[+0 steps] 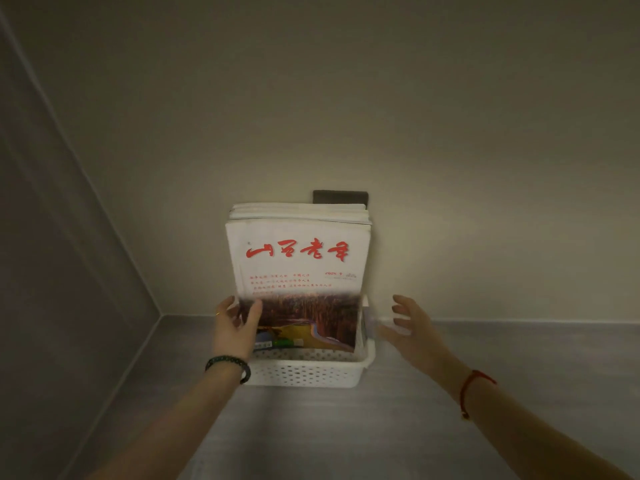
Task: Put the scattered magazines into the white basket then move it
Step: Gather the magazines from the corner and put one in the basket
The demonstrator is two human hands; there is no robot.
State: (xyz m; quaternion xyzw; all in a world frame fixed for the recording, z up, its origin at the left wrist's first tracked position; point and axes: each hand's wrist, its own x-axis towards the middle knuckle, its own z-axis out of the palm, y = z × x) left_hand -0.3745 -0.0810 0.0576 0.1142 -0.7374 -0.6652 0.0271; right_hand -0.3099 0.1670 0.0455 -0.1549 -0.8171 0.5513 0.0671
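A white perforated basket [304, 372] stands on a grey surface against the wall. Several magazines [298, 271] stand upright in it, leaning back against the wall; the front one has a white cover with red characters and a dark landscape picture. My left hand [235, 327], with a dark bead bracelet on the wrist, grips the lower left edge of the front magazine, thumb on the cover. My right hand [414, 327], a red string on its wrist, hovers just right of the basket with fingers spread, blurred and holding nothing.
A dark rectangular plate [341, 196] is fixed to the beige wall [450, 133] behind the magazines. A second wall [69, 237] meets it at a corner on the left. The grey surface [346, 427] stretches toward me and to the right.
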